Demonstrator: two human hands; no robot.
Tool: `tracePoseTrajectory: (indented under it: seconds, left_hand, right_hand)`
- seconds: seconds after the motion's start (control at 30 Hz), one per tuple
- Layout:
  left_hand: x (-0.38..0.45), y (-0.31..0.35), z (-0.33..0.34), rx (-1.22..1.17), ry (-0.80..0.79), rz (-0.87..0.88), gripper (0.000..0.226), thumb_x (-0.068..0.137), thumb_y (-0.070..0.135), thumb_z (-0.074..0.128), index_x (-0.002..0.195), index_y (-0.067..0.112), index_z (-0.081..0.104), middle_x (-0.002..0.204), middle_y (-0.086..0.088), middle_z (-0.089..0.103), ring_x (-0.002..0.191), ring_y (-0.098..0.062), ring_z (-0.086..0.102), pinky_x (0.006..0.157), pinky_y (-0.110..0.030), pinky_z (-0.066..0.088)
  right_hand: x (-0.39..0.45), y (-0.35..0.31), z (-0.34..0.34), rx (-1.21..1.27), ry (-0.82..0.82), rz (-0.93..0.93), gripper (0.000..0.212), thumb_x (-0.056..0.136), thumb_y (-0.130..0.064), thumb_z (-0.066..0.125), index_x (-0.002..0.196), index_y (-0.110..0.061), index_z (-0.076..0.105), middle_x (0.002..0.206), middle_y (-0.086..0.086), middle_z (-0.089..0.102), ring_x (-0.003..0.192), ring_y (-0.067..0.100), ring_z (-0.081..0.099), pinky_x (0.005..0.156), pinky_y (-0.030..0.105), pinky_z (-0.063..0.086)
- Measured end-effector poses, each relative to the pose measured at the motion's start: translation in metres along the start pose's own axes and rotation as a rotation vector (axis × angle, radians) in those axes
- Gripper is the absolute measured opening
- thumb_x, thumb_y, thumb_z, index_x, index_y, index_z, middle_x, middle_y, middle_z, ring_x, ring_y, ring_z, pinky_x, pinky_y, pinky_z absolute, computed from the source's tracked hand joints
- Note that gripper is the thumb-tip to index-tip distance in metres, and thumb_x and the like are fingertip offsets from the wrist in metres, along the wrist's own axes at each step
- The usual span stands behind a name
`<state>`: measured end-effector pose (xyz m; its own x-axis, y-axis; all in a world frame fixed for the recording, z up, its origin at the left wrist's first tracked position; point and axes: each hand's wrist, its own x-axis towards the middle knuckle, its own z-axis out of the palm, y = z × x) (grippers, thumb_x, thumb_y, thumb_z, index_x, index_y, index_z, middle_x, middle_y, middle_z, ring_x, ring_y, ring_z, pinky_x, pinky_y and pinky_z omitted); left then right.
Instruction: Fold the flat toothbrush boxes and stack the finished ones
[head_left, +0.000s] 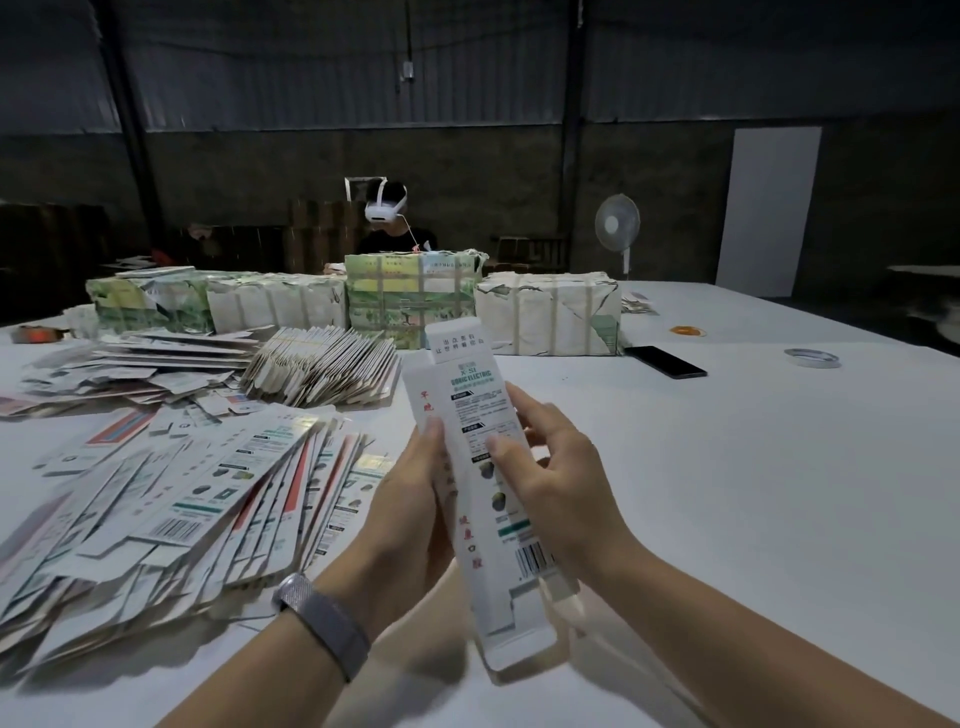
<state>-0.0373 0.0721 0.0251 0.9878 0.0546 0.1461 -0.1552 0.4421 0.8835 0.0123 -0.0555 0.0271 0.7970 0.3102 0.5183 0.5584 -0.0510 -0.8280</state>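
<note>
Head view: both hands hold one toothbrush box upright above the white table, squeezed open into a sleeve. The left hand curls round its left edge with the thumb on the side panel, and the right hand grips the printed face from the right, probably to square the sides. Both end flaps hang unfolded (far one up, near one down). Flat boxes fan out at left, within reach; I cannot pick out a finished stack.
</note>
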Motion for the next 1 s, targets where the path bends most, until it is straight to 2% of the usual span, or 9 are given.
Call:
tracePoseTrajectory:
  seconds: [0.1,0.17,0.37,0.53,0.6,0.67,0.77,0.87,1.0]
  left_hand:
    - [0.002,0.004,0.000,-0.232,-0.051,-0.119,0.078,0.097,0.071,0.022,0.125,0.018,0.072,0.126,-0.018,0.070,0.111,-0.036,0.070,0.078,-0.047,0.062]
    - [0.001,0.005,0.000,-0.334,-0.085,-0.127,0.085,0.092,0.078,0.023,0.124,0.016,0.072,0.129,-0.020,0.067,0.114,-0.039,0.068,0.081,-0.050,0.061]
    - [-0.002,0.007,0.001,-0.128,-0.044,-0.035,0.090,0.086,0.084,0.014,0.110,0.025,0.078,0.122,-0.016,0.072,0.107,-0.034,0.072,0.076,-0.043,0.063]
    - [-0.002,0.004,0.005,-0.211,0.078,0.060,0.083,0.080,0.084,0.034,0.098,0.019,0.082,0.097,-0.014,0.075,0.086,-0.028,0.076,0.070,-0.040,0.064]
    - [-0.001,0.005,0.004,-0.221,0.063,0.076,0.079,0.080,0.082,0.038,0.095,0.019,0.082,0.091,-0.013,0.076,0.082,-0.027,0.076,0.064,-0.036,0.063]
    - [0.000,0.008,0.003,-0.198,0.030,0.066,0.076,0.081,0.080,0.040,0.092,0.018,0.083,0.088,-0.011,0.076,0.081,-0.026,0.076,0.066,-0.038,0.063]
    - [0.001,0.008,0.003,-0.128,-0.009,0.068,0.073,0.083,0.073,0.048,0.106,0.010,0.077,0.089,-0.012,0.074,0.083,-0.027,0.074,0.070,-0.041,0.062]
    - [0.001,0.009,0.000,-0.087,-0.037,0.132,0.074,0.088,0.061,0.056,0.138,0.007,0.051,0.079,-0.007,0.076,0.075,-0.016,0.075,0.068,-0.034,0.061]
    - [0.000,0.018,-0.002,-0.164,-0.083,0.168,0.078,0.082,0.056,0.067,0.146,0.018,0.047,0.116,-0.029,0.066,0.099,-0.009,0.067,0.076,-0.042,0.061]
  right_hand:
    - [-0.001,-0.003,0.003,-0.075,0.023,-0.051,0.038,0.088,-0.040,0.057,0.125,-0.050,0.057,0.099,-0.015,0.055,0.092,0.010,0.067,0.073,0.028,0.060]
    - [-0.004,-0.005,0.007,-0.121,0.008,-0.065,0.045,0.086,-0.043,0.055,0.130,-0.039,0.059,0.103,-0.015,0.053,0.098,0.011,0.064,0.080,0.031,0.059]
    - [-0.005,-0.013,0.012,-0.301,-0.057,-0.116,0.059,0.087,-0.052,0.052,0.141,-0.029,0.051,0.100,-0.019,0.043,0.101,0.012,0.054,0.085,0.033,0.056]
    - [-0.010,-0.022,0.021,-0.402,-0.159,-0.156,0.090,0.080,-0.072,0.044,0.156,-0.025,0.029,0.124,-0.012,0.045,0.121,0.008,0.045,0.103,0.026,0.044]
    - [-0.008,-0.026,0.019,-0.390,-0.198,-0.159,0.087,0.082,-0.067,0.049,0.156,-0.025,0.030,0.126,-0.010,0.047,0.121,0.007,0.047,0.104,0.030,0.045]
    - [-0.005,-0.028,0.015,-0.296,-0.198,-0.123,0.077,0.082,-0.056,0.056,0.152,-0.030,0.039,0.122,-0.010,0.055,0.113,0.006,0.055,0.097,0.031,0.051]
    - [0.001,-0.035,0.008,-0.199,-0.216,-0.074,0.063,0.083,-0.050,0.054,0.144,-0.039,0.048,0.117,-0.018,0.064,0.101,-0.004,0.060,0.079,0.018,0.055]
    - [0.012,-0.048,0.004,-0.257,-0.243,-0.099,0.048,0.086,-0.049,0.049,0.132,-0.040,0.059,0.108,-0.019,0.068,0.089,-0.002,0.063,0.070,0.018,0.056]
    - [0.024,-0.054,0.002,-0.388,-0.306,-0.208,0.051,0.088,-0.045,0.048,0.137,-0.031,0.055,0.115,-0.009,0.068,0.083,0.009,0.064,0.073,0.032,0.058]
